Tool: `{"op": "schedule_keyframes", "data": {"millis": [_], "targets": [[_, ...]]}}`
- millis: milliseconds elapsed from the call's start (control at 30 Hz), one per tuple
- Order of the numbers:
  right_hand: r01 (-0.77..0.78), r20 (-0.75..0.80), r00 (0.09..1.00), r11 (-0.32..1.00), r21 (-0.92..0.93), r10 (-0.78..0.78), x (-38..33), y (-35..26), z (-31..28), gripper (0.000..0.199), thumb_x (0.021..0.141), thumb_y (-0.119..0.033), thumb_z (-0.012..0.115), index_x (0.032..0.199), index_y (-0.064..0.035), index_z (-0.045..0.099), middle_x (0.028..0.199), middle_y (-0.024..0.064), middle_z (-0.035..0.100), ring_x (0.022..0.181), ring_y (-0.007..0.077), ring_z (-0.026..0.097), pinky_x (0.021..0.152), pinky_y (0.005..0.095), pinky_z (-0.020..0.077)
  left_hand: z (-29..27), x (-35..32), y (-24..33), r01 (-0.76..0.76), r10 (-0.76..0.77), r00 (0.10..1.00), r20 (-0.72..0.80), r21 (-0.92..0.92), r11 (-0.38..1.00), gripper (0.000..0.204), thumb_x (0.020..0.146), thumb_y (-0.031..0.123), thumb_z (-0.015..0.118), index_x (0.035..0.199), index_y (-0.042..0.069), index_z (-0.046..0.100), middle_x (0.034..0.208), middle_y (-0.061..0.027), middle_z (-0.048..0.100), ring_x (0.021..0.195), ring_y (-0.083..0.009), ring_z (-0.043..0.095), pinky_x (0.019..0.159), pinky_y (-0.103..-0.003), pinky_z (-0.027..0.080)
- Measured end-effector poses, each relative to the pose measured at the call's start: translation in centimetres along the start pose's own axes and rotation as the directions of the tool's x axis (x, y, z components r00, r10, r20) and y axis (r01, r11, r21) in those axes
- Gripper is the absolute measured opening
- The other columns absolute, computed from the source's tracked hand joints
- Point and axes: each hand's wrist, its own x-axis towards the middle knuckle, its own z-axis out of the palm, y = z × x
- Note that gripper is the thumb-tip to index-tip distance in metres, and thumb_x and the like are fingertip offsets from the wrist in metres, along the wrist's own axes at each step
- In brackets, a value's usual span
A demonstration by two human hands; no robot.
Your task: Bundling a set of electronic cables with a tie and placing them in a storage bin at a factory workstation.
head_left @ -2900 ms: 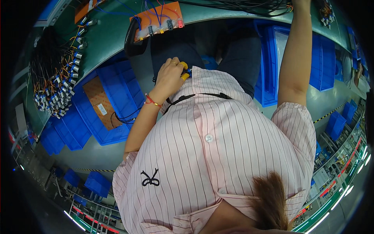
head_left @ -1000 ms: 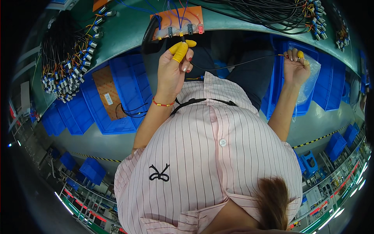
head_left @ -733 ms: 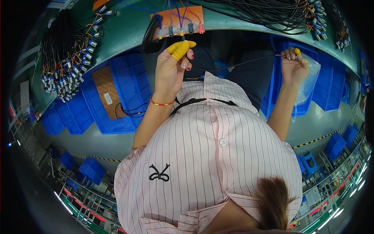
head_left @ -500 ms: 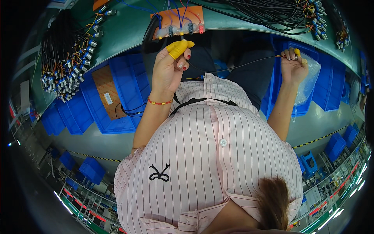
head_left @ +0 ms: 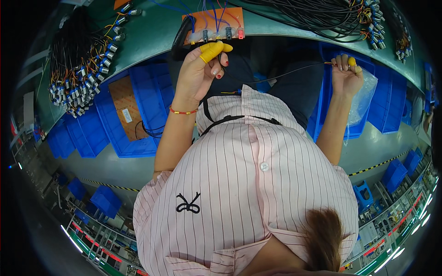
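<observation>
A thin black cable (head_left: 285, 74) stretches between my two hands and sags in the middle. My left hand (head_left: 205, 64), with yellow finger cots on thumb and forefinger, pinches one end close against the front edge of an orange board (head_left: 194, 24). Whether that end touches a socket on the board is hidden by my fingertips. Over to the right, my right hand (head_left: 346, 76) grips the other end, where short orange wires (head_left: 328, 63) show beside the fingers. It wears a yellow finger cot too. Sockets (head_left: 229, 33) with blue, purple and red wires line the board.
On the green bench (head_left: 152, 32) lie bundles of black cables with silver connectors (head_left: 78, 87) at left and more coiled cables (head_left: 317, 20) at right. A black object (head_left: 181, 39) adjoins the board's left side. Blue bins (head_left: 142, 83) stand below the bench, one with a clear plastic bag (head_left: 366, 99).
My left hand has moved slightly up toward the board's edge, its wrist shifting left. My right hand stays nearly still, and the cable between them hangs a little straighter.
</observation>
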Motion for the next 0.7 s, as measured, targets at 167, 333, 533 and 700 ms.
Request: {"op": "schedule_keyframes", "data": {"millis": [167, 333, 533, 700], "targets": [[0.043, -0.064, 0.997, 0.997, -0.058, -0.047, -1.1, -0.6, 0.6, 0.014, 0.069, -0.015, 0.052, 0.067, -0.0079, 0.039, 0.066, 0.0064, 0.034, 0.065, 0.0176, 0.03, 0.07, 0.033, 0.0289, 0.8, -0.1, 0.8, 0.006, -0.006, 1.0, 0.001, 0.139, 0.99, 0.03, 0.103, 0.021, 0.045, 0.107, -0.004, 0.06, 0.078, -0.0099, 0.063, 0.052, -0.0043, 0.041, 0.051, -0.021, 0.039], [0.032, -0.105, 0.994, 0.998, -0.057, -0.038, -1.5, -0.4, 0.6, 0.015, 0.07, -0.015, 0.052, 0.067, -0.0075, 0.04, 0.066, 0.0062, 0.035, 0.065, 0.0175, 0.031, 0.07, 0.0332, 0.029, 0.9, 0.0, -0.4, -0.047, 0.049, 0.999, -0.017, 0.123, 0.991, 0.028, 0.103, 0.021, 0.044, 0.103, -0.002, 0.06, 0.069, -0.0052, 0.058, 0.048, -0.0037, 0.038, 0.046, -0.019, 0.036], [0.033, -0.106, 0.994, 0.998, -0.054, -0.038, -1.4, -1.4, 2.9, 0.014, 0.069, -0.015, 0.052, 0.066, -0.0072, 0.04, 0.066, 0.0063, 0.034, 0.067, 0.018, 0.032, 0.071, 0.0331, 0.0291, 2.7, -3.2, -1.6, 0.01, -0.013, 1.0, 0.009, 0.302, 0.953, 0.027, 0.103, 0.021, 0.046, 0.095, 0.0, 0.061, 0.055, -0.0007, 0.049, 0.042, -0.0028, 0.039, 0.04, -0.017, 0.031], [0.053, 0.017, 0.999, 0.994, -0.091, -0.051, -1.1, -4.2, 2.4, 0.013, 0.066, -0.015, 0.052, 0.065, -0.0074, 0.041, 0.066, 0.0066, 0.035, 0.069, 0.0189, 0.033, 0.073, 0.0334, 0.0292, 3.2, -4.0, -0.9, -0.02, -0.019, 0.996, 0.089, 0.418, 0.908, 0.025, 0.101, 0.017, 0.049, 0.102, -0.003, 0.065, 0.064, -0.0057, 0.059, 0.044, -0.0043, 0.045, 0.042, -0.017, 0.037]]}}
